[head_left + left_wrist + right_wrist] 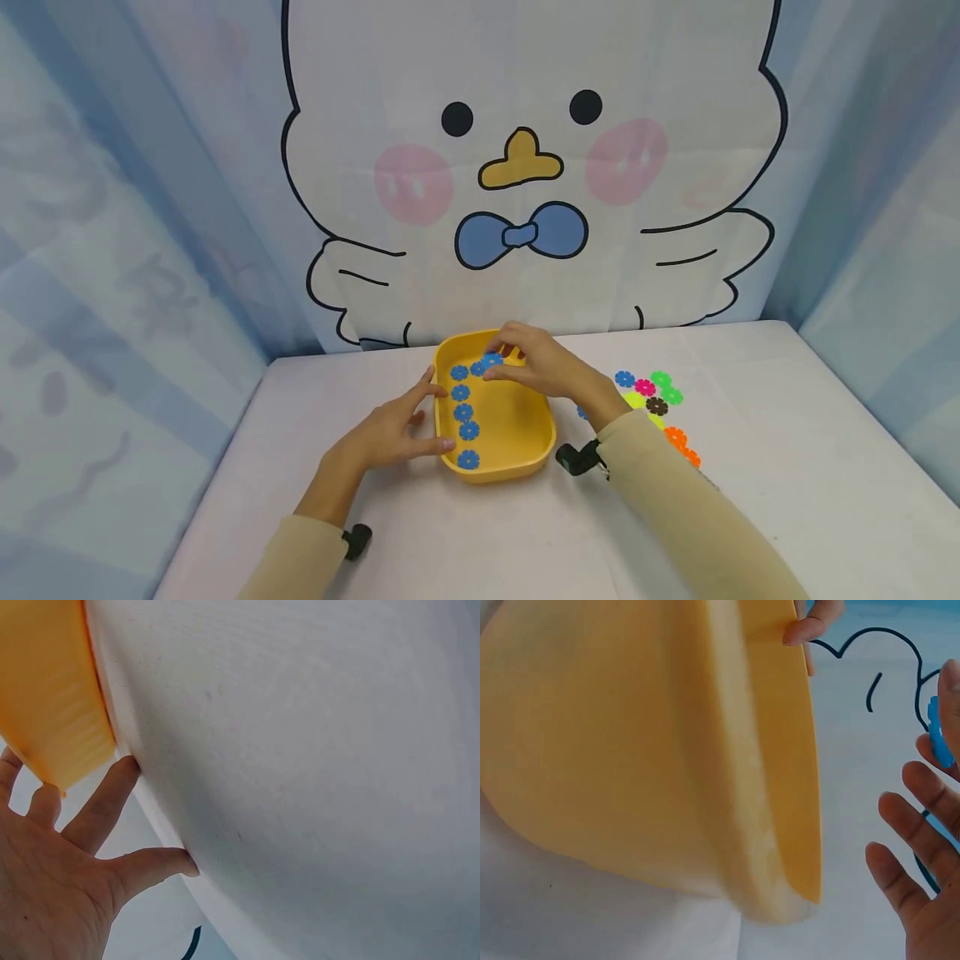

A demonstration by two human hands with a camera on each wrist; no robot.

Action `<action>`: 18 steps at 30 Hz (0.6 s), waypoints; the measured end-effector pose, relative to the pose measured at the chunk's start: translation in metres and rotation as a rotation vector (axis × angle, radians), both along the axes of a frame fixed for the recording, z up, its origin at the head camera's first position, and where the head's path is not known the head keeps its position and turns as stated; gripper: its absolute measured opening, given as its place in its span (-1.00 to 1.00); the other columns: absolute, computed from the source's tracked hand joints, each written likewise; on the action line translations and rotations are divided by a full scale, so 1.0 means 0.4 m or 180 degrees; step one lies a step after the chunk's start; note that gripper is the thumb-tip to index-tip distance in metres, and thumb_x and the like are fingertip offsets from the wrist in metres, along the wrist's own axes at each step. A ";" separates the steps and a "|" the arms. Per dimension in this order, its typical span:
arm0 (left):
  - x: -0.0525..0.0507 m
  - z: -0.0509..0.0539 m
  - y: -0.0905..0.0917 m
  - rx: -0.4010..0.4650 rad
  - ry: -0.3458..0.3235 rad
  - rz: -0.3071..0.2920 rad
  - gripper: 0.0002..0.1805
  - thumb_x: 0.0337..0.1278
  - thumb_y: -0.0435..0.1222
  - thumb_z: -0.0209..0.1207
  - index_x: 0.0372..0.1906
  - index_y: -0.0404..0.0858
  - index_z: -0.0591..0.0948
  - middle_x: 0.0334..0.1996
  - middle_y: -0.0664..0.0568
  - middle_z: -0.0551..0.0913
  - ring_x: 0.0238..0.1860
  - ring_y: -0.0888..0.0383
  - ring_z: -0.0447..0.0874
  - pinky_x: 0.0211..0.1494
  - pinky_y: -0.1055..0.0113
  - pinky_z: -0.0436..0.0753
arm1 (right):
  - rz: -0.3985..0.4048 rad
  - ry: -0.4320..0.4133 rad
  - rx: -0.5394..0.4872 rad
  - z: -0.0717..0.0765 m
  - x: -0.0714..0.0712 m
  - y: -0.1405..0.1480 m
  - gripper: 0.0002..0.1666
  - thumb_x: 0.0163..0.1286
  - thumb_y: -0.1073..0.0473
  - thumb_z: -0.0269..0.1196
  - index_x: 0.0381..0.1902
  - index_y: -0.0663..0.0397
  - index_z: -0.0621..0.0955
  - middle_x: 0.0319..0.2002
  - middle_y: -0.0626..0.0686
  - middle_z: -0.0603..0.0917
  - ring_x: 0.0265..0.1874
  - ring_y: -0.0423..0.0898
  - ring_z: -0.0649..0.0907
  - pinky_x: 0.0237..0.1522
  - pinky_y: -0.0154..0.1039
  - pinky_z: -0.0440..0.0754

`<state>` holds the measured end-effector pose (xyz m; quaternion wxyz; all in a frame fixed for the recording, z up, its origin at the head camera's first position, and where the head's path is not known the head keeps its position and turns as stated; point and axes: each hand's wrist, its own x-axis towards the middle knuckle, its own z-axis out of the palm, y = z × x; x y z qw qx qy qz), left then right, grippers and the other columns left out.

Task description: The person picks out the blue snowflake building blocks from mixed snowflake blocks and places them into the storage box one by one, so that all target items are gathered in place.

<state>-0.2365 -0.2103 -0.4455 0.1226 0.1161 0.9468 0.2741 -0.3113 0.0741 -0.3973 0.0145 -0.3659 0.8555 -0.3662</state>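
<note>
A yellow tray (510, 425) holds several blue flower-shaped pieces (462, 412), set in a column down its left side. My left hand (390, 429) rests with spread fingers against the tray's left rim; in the left wrist view the same hand (64, 862) lies beside the yellow side (52, 682). Over the tray's far end, my right hand (543, 364) pinches a blue flower piece (491, 360) beside another blue piece (477, 368). The right wrist view shows a blue piece (937, 739) held between thumb and index finger, with the other fingers spread.
Right of the tray, partly behind my right arm, lie loose flower pieces: blue (625, 379), pink (645, 387), green (661, 379), brown (657, 406), yellow (634, 400) and orange (676, 437). A printed cloth (517, 292) hangs behind the white table (487, 542).
</note>
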 end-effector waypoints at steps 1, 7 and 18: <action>-0.001 0.000 0.001 0.0002 -0.0006 -0.0002 -0.08 -0.06 0.41 0.33 0.46 0.34 0.32 0.65 0.39 -0.13 0.33 -0.03 0.59 0.31 -0.28 0.54 | 0.0008 0.0004 0.0005 0.001 -0.002 -0.004 -0.54 0.33 -0.13 0.43 0.06 -0.02 0.64 -0.04 -0.05 0.62 0.01 0.02 0.60 0.19 0.06 0.65; -0.004 0.002 0.003 0.0023 -0.0012 0.0001 -0.08 -0.06 0.41 0.33 0.46 0.35 0.32 0.66 0.36 -0.11 0.33 -0.04 0.59 0.31 -0.28 0.54 | 0.0017 0.0029 -0.0022 0.014 -0.016 -0.026 -0.56 0.36 -0.07 0.42 0.08 0.00 0.65 -0.01 -0.04 0.64 0.01 -0.03 0.60 0.16 0.04 0.67; 0.000 0.000 0.005 0.0034 0.0003 -0.0007 -0.08 -0.04 0.40 0.33 0.47 0.33 0.32 0.66 0.36 -0.13 0.35 -0.07 0.57 0.31 -0.30 0.53 | -0.0060 -0.0232 -0.0028 -0.016 -0.037 -0.064 -0.58 0.44 -0.07 0.35 0.12 0.02 0.64 0.04 -0.01 0.62 0.01 -0.07 0.61 0.15 -0.13 0.68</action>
